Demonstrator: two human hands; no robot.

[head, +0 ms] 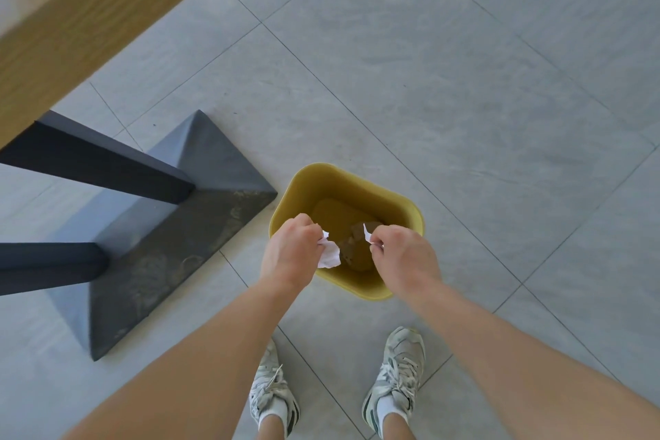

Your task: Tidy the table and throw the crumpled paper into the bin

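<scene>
A yellow bin [403,211] stands on the grey tiled floor in front of my feet. Both my hands hover over its opening. My left hand [291,254] grips a crumpled white paper [330,254] that sticks out to the right of its fingers. My right hand [405,257] pinches a small white scrap of paper [368,233] between thumb and fingers. Inside the bin lies a brownish crumpled piece [353,243], partly hidden by my hands.
The wooden table edge [82,28] crosses the upper left. Its dark legs [96,164] join a dark grey wedge-shaped base [171,236] just left of the bin. My two white sneakers [396,379] stand behind the bin. Grey tiles stretch away on the right.
</scene>
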